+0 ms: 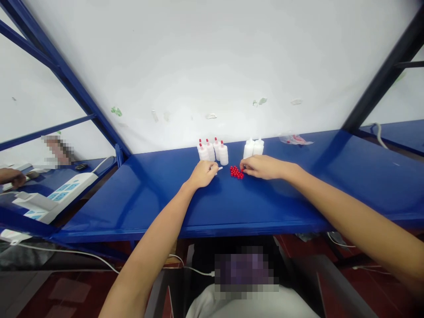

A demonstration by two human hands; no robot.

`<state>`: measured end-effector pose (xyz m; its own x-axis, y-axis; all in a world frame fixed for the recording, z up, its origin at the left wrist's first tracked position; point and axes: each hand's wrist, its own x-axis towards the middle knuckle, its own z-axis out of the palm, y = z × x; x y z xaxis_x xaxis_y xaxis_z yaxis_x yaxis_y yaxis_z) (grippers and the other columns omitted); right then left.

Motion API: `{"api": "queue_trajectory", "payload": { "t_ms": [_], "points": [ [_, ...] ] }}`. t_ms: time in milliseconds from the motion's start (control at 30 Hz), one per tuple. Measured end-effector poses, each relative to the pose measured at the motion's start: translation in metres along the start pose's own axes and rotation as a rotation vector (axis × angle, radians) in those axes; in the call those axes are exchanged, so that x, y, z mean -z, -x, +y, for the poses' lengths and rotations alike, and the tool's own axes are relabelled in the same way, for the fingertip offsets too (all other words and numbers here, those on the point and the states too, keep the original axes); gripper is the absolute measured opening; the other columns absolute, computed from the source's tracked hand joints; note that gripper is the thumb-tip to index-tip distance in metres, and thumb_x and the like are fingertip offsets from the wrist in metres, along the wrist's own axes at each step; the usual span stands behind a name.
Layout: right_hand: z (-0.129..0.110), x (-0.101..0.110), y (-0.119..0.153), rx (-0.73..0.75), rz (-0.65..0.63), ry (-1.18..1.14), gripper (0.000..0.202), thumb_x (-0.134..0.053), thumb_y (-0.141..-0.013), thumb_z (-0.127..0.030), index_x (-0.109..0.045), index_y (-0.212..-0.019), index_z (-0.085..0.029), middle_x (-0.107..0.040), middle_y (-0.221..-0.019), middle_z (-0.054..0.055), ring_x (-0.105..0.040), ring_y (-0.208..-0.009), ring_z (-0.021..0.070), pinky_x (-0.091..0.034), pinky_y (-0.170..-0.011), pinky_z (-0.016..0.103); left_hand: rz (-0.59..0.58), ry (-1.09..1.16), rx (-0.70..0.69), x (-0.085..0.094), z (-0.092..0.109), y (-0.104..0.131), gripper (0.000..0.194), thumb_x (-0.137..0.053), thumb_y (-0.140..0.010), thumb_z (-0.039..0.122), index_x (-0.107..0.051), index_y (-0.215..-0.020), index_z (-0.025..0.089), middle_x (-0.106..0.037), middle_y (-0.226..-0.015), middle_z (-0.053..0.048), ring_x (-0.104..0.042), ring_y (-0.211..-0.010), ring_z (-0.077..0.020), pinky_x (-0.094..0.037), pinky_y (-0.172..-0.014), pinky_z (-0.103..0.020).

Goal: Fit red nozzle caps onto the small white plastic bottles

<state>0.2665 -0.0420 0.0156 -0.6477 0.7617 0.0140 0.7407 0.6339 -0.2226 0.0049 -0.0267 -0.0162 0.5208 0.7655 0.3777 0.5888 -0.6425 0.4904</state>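
Observation:
My left hand [202, 174] is closed around a small white nozzle [220, 168], whose pointed end juts out toward the right. The fingertips of my right hand [260, 167] pinch together on a small red cap [242, 170] at the edge of a pile of red caps [236, 172] on the blue table. Behind my left hand stand several white squeeze bottles [223, 155] with red-tipped nozzles. Past my right hand is a group of white bottles [258, 147] without red tips, partly hidden by that hand.
A clear plastic bag [296, 139] with something red in it lies at the back right of the blue table [159, 194]. Blue metal posts [76, 90] rise at the left. On the adjoining table are a white power strip [68, 192] and another person's hand [13, 177].

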Motion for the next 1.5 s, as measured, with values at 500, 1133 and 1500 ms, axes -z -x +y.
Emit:
{"api": "queue_trajectory", "payload": {
  "t_ms": [500,1133,1500],
  "points": [
    [-0.004,-0.008,-0.005,0.0,0.018,0.041,0.02,-0.042,-0.095,-0.026,-0.06,-0.099,-0.017,-0.069,-0.095,0.01,-0.06,-0.075,0.0189,-0.037,-0.063,0.028,-0.004,-0.076,-0.002,-0.001,0.008,0.001,0.045,-0.031,-0.099,0.038,-0.048,-0.062,0.017,-0.058,-0.062,0.0,-0.049,-0.058,-0.0126,-0.029,-0.059,-0.026],
    [-0.023,0.002,0.0,0.031,0.538,-0.088,0.029,-0.036,-0.099,-0.035,-0.058,-0.09,-0.017,-0.065,-0.079,0.006,-0.054,-0.068,0.017,-0.034,-0.064,0.029,0.07,0.062,-0.06,-0.009,0.03,0.002,0.041,-0.027,-0.102,0.042,-0.057,-0.092,0.017,-0.057,-0.066,0.001,-0.054,-0.061,-0.0148,-0.041,-0.067,-0.028],
    [0.002,0.011,0.001,-0.379,0.418,0.136,0.036,-0.039,-0.096,-0.043,-0.064,-0.089,-0.018,-0.071,-0.084,0.01,-0.06,-0.07,0.0204,-0.028,-0.058,0.029,0.071,0.103,0.003,-0.006,0.019,0.001,0.041,-0.024,-0.096,0.03,-0.05,-0.066,0.018,-0.054,-0.058,-0.001,-0.05,-0.058,-0.0143,-0.039,-0.063,-0.027]
  ]
}}
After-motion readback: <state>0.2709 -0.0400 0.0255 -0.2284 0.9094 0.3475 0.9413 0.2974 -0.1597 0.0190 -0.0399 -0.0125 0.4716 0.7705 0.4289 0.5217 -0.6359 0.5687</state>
